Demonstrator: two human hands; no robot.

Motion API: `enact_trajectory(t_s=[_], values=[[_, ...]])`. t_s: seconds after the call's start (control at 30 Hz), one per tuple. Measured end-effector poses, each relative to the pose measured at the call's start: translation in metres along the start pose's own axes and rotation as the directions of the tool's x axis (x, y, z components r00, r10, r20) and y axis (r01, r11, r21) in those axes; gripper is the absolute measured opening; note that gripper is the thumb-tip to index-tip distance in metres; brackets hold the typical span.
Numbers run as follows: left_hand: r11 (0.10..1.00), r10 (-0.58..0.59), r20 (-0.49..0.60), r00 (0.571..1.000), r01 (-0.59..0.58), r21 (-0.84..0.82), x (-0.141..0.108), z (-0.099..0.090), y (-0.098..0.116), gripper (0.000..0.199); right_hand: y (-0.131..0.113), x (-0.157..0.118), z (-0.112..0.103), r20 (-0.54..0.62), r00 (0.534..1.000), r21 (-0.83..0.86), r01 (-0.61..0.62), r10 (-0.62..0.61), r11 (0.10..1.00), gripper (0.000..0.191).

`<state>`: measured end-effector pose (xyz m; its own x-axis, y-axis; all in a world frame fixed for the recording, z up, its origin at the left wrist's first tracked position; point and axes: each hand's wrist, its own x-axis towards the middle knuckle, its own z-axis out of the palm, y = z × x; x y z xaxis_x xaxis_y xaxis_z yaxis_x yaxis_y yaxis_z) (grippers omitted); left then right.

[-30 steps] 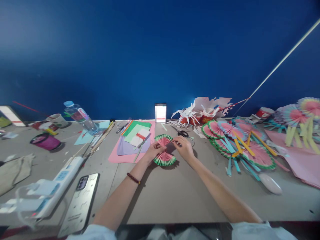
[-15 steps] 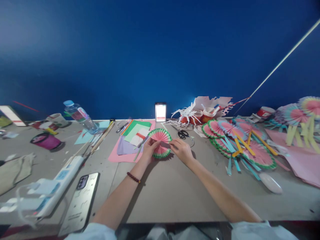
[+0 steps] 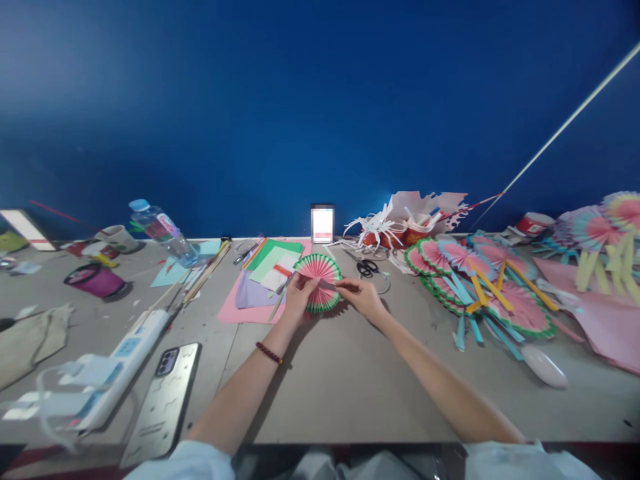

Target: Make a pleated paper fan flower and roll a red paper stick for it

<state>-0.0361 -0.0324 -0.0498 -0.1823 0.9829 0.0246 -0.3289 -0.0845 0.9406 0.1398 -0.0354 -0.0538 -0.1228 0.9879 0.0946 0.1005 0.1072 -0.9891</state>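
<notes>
A round pleated paper fan (image 3: 320, 267), pink with a green and white rim, is held up just above the table in front of me. My left hand (image 3: 300, 293) pinches it from the left, the thumb near its centre. On the fan's right side, my right hand (image 3: 361, 297) has its fingertips pressed together at the edge. Between the two hands, a narrow dark slit or strip crosses the fan's middle; I cannot make out which. Behind my right hand lie black-handled scissors (image 3: 367, 268).
Coloured paper sheets (image 3: 240, 310) lie left of the fan. Finished pleated fans (image 3: 520, 310) with paper strips are piled at right. A phone (image 3: 163, 400), power strip (image 3: 125, 360) and water bottle (image 3: 163, 230) stand or lie at left. A lit screen (image 3: 323, 223) leans on the wall.
The fan has shifted and turned slightly in my hands. My right fingers have straightened a little and closed in along its right edge.
</notes>
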Motion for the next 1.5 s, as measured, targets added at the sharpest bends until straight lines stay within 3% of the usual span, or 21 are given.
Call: enact_trajectory(t_s=[0.17, 0.3, 0.53, 0.87, 1.0, 1.1, 1.2, 1.37, 1.5], values=[[0.999, -0.026, -0.017, 1.000, 0.026, -0.024, 0.007, -0.006, -0.007, 0.041, 0.000, 0.001, 0.000, 0.096, 0.995, 0.086, -0.024, 0.015, 0.996, 0.037], [1.000, -0.024, -0.034, 0.999, 0.024, -0.018, 0.009, -0.008, -0.010, 0.040, -0.001, 0.002, 0.002, 0.087, 0.995, 0.159, -0.065, 0.052, 0.985, 0.034], [0.999, 0.023, -0.012, 1.000, -0.022, 0.048, 0.008, -0.008, -0.011, 0.039, -0.002, 0.002, -0.001, 0.144, 0.972, 0.248, -0.218, 0.187, 0.944, 0.047], [0.998, 0.024, -0.009, 1.000, -0.023, 0.063, 0.006, -0.006, -0.008, 0.039, 0.004, 0.006, -0.006, 0.115, 0.980, 0.190, -0.180, 0.160, 0.965, 0.041], [0.997, 0.030, 0.012, 0.999, -0.031, 0.070, 0.005, -0.004, -0.007, 0.038, 0.004, 0.005, -0.009, 0.046, 0.996, 0.041, -0.072, 0.070, 0.997, 0.033], [0.997, 0.029, 0.023, 0.999, -0.030, 0.069, 0.004, -0.003, -0.008, 0.038, 0.005, 0.005, -0.012, 0.022, 0.996, -0.078, 0.084, -0.082, 0.993, 0.027], [0.995, 0.043, 0.005, 0.999, -0.043, 0.090, 0.005, -0.003, -0.009, 0.037, 0.009, 0.007, -0.013, 0.008, 0.969, -0.200, 0.242, -0.245, 0.950, 0.023], [0.982, 0.036, -0.001, 0.999, -0.036, 0.187, 0.004, -0.001, -0.009, 0.037, 0.015, 0.009, -0.013, -0.017, 0.915, -0.375, 0.368, -0.404, 0.851, 0.023], [0.981, 0.025, 0.032, 0.999, -0.031, 0.193, 0.002, 0.000, -0.010, 0.038, 0.012, 0.005, -0.012, 0.046, 0.853, -0.484, 0.474, -0.520, 0.736, 0.026]])
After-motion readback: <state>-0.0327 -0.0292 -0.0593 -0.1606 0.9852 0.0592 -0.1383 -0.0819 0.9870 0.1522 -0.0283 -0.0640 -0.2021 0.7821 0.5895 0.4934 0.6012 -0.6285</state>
